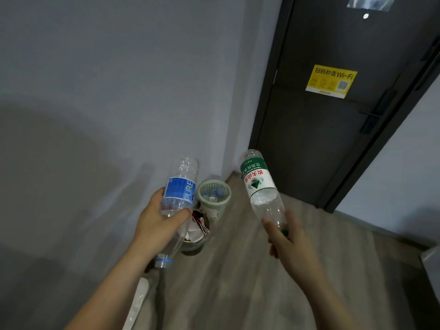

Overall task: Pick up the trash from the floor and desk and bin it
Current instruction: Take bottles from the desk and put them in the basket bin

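A: Clearance?
B: Grey wood-look floor [238, 282] lies open before the dark door [309, 144]; a pale green perforated plastic bin [212, 211] stands at the wall corner.
A: Bottles?
B: The left hand [154, 222] curls its fingers round the clear blue-labelled plastic bottle [179, 189]; the right hand [289, 241] grips the clear green-labelled plastic bottle [259, 184], both near the bin.

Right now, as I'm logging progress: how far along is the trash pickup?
Done: bottles already lie in the green basket. In hand: the left hand grips the blue-label bottle, and the right hand holds the green-label bottle by its neck. Left: both need binning; any other trash is out of view.
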### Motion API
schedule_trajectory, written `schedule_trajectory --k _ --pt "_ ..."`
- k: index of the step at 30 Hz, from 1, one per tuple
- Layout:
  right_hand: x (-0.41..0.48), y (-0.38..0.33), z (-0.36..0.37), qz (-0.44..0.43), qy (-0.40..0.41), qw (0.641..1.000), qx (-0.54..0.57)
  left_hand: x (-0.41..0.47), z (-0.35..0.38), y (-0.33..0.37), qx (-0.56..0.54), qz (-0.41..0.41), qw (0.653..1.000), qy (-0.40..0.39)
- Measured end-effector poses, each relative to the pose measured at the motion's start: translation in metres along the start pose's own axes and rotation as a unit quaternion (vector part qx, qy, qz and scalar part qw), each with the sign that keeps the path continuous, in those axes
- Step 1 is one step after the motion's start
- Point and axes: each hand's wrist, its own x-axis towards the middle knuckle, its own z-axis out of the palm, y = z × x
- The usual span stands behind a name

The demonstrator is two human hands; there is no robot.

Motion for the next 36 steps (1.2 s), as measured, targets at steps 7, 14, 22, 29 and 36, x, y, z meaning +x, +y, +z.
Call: schedule_trajectory --k 7,14,22,29,36 --pt "0.121 -0.011 0.043 0.022 -0.026 0.999 -0.023 0.131 0.013 0.001 0.003 -0.02 1.0 -0.02" --pt "0.207 0.004 0.066 0.037 -0.05 0.998 -0.032 0.205 0.036 -0.018 0.027 -0.055 0.998 -0.016" --pt "0.343 0.039 0.076 0.037 -0.096 0.995 -0.017 0.307 0.089 -0.021 0.064 -0.081 0.995 0.014" --pt "0.477 0.065 0.054 0.039 -0.119 0.992 0.032 0.398 0.168 -0.006 0.062 -0.101 0.993 0.016" --pt "0.573 0.092 0.045 0.051 -0.12 0.991 0.013 0.474 0.23 -0.019 0.08 -0.12 0.99 -0.001"
